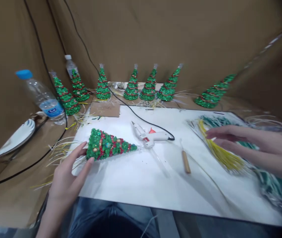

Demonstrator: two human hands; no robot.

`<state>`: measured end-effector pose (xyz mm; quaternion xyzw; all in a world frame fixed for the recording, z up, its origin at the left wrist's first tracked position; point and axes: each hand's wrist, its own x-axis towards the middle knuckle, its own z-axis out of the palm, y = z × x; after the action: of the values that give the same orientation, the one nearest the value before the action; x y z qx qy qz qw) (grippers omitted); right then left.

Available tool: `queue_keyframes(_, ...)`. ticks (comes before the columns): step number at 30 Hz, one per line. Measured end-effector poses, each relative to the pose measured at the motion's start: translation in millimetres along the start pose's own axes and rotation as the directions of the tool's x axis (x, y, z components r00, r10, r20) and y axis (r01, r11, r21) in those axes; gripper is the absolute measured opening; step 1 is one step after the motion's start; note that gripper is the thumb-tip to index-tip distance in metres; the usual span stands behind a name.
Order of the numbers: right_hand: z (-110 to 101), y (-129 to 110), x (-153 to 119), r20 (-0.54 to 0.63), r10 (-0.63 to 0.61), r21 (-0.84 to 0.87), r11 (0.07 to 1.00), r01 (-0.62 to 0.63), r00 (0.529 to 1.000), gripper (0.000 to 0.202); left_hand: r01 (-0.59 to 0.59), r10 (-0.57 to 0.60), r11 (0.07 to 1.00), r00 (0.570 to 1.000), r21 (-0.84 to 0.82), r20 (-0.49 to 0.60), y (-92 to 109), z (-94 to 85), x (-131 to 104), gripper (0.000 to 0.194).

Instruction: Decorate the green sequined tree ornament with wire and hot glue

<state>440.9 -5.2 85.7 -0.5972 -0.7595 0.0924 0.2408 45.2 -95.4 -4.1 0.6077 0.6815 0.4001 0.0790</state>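
My left hand [68, 175] grips the base of a small green beaded tree [108, 144] with red garland, thumb on one side and fingers on the other. The tree lies on its side over the white board [136, 185], its clear tip pointing right, with loose white and yellow strands trailing from its base. On the right, my right hand [250, 145] is at a bundle of yellow strands [222, 153]. Its fingertips are near the bundle's upper end, and whether they pinch any strand is blurred.
A white glue gun [153, 138] with a black cable lies mid-board, beside a wooden-handled awl [185, 162]. Several finished trees [131, 86] stand along the back; one [215, 92] leans at right. A water bottle [48, 102] and a white plate [15, 138] are at left. Green strands [277, 185] lie right.
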Motion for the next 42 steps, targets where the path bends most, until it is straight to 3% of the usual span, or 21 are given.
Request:
queue_keyframes(3,7.6,16.4,-10.0,0.231,0.133,-0.029,0.991,-0.13,0.964,0.032,0.055,-0.056,0.997,0.998,-0.055,-0.008,-1.0,4.1,1.9,0.05)
queue_keyframes(6,16.7,27.4,-13.8,0.334,0.182,-0.123,0.981,-0.148,0.925,0.034,0.134,-0.136,0.989,0.99,-0.057,-0.039,-1.7,5.6,2.5,0.048)
queue_keyframes(14,52.6,36.6,-16.9,0.393,0.246,-0.347,0.932,-0.105,0.886,0.027,0.188,-0.193,0.979,0.979,-0.075,-0.068,-8.9,9.2,3.7,0.045)
queue_keyframes(19,74.7,33.4,-18.2,0.337,0.179,-0.328,0.942,-0.063,0.924,0.029,0.153,-0.174,0.958,0.982,-0.244,-0.066,-11.5,13.7,4.1,0.043)
queue_keyframes(23,68.3,27.1,-19.0,0.262,0.191,-0.323,0.941,-0.101,0.946,0.022,0.157,-0.178,0.925,0.984,-0.347,-0.03,-7.2,14.6,5.6,0.041)
queue_keyframes(27,58.8,4.5,-24.9,0.205,-0.009,-0.052,0.998,0.02,0.979,0.02,0.17,-0.189,0.903,0.982,-0.395,-0.011,-3.0,15.1,7.1,0.041)
queue_keyframes(31,64.6,-31.4,-26.2,0.196,-0.228,0.155,0.968,0.199,0.954,0.02,0.167,-0.202,0.879,0.979,-0.447,-0.033,0.3,16.9,8.4,0.044)
queue_keyframes(36,84.9,-68.2,-14.5,0.085,-0.466,0.245,0.866,0.435,0.881,0.016,0.144,-0.191,0.849,0.981,-0.508,-0.042,3.3,17.8,9.3,0.044)
queue_keyframes(42,103.6,-96.1,-6.0,0.032,-0.562,0.256,0.804,0.536,0.827,0.02,0.15,-0.19,0.865,0.981,-0.479,-0.037,3.6,16.0,14.8,0.049)
